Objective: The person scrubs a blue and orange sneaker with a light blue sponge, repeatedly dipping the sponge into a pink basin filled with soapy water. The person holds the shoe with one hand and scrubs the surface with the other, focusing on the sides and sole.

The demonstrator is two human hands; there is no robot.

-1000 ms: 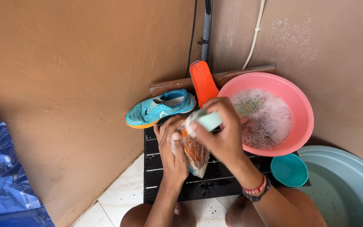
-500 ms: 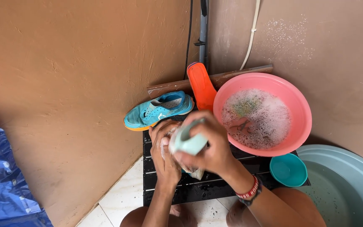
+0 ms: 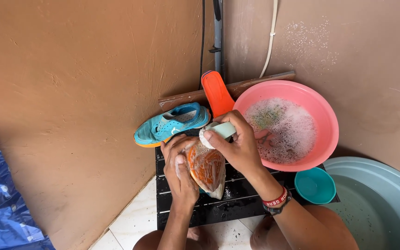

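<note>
Orange and soapy, one shoe (image 3: 205, 167) is held over the black slatted rack (image 3: 237, 203), sole up, between both hands. The left hand (image 3: 180, 171) is closed around its side and grips it from below. The right hand (image 3: 238, 143) is closed on one pale green brush (image 3: 219, 130), which presses on the upper end of the shoe. One second shoe (image 3: 171, 124), turquoise, lies on its side just behind the rack, against the brown wall. One orange insole (image 3: 216, 94) leans upright in the corner. I count three basins: one pink basin (image 3: 320, 115) with foamy water, one small teal bowl (image 3: 315, 186) beside it, and one big grey-blue tub (image 3: 385, 199) at the right edge.
</note>
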